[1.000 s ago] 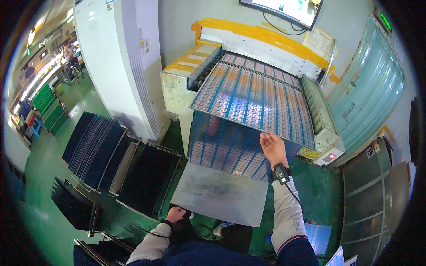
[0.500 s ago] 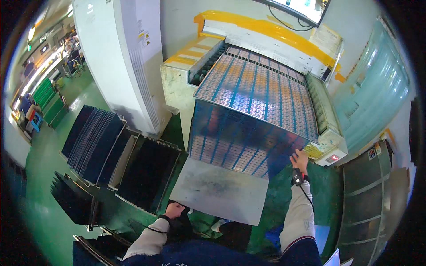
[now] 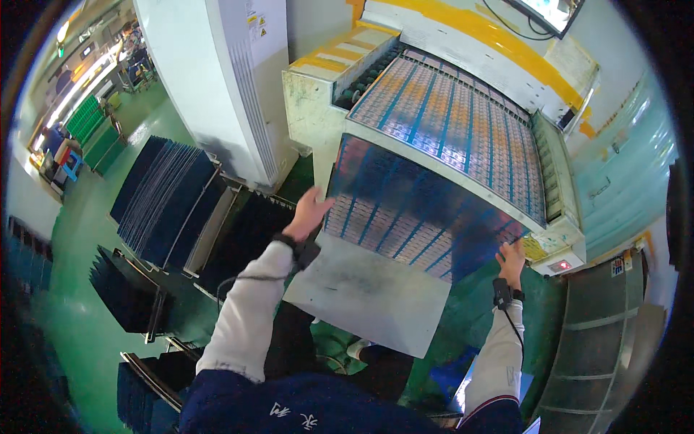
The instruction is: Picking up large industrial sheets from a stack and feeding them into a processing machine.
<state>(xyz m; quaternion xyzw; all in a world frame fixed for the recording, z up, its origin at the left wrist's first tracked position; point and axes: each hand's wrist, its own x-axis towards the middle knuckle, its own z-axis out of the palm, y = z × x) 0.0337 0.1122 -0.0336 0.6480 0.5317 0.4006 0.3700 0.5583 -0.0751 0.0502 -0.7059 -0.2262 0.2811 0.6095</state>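
Note:
A large glossy panel (image 3: pixel 394 230) with blue stripes and rows of a repeated pattern stands tilted against the front of a conveyor machine (image 3: pixel 318 108). My right hand (image 3: pixel 511 262) is at its right edge, fingers curled around the corner. My left hand (image 3: pixel 309 213) is raised beside the panel's left edge with thumb and fingers apart; whether the thumb touches the edge is hard to tell. Similar striped panels (image 3: pixel 455 119) lie flat on the machine's rollers above. Beneath the upright panel is a grey sheet (image 3: pixel 369 293).
Racks of dark panels (image 3: pixel 170 195) stand on the green floor to the left, with another rack (image 3: pixel 126 293) nearer me. A white column-like cabinet (image 3: pixel 210 87) rises behind them. Grey framed screens (image 3: pixel 603 340) lean at the right. A monitor (image 3: pixel 553 14) hangs at the top.
My left hand has risen from low near my body to the panel's left edge. The right hand stays at the right edge. The view has shifted, and more of the machine's front lip shows.

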